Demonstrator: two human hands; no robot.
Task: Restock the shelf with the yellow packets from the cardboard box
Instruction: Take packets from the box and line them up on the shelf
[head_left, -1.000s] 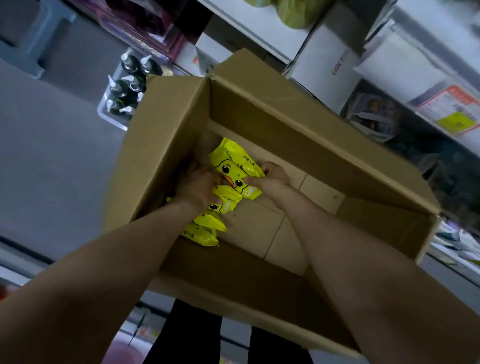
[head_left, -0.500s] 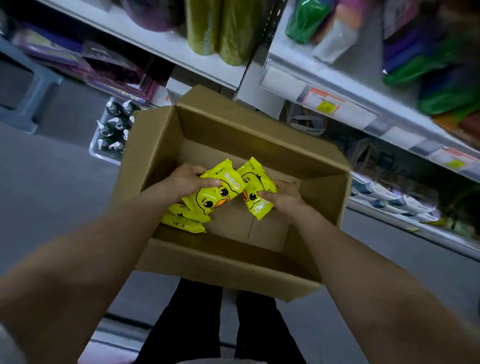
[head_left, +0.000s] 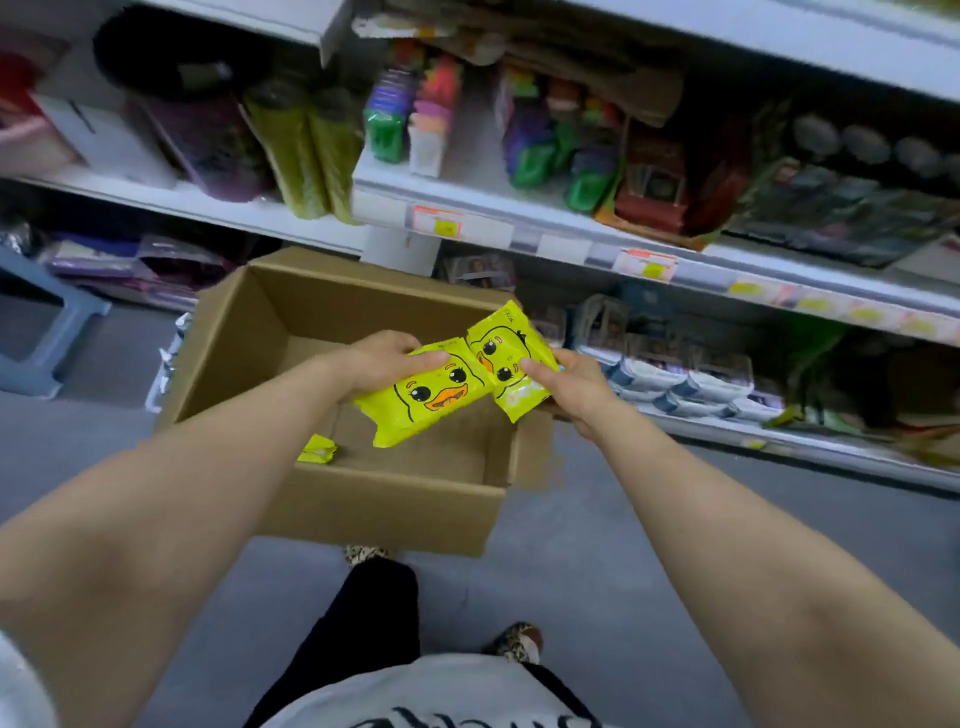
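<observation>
Both bare forearms come in from the bottom corners, angling toward each other; left hand (head_left: 382, 364) grips a yellow duck packet (head_left: 431, 397) by its top end, thumb flat on the face; right hand (head_left: 574, 387) pinches a second duck packet (head_left: 506, 358), thumb on top too; hands close together, not touching
</observation>
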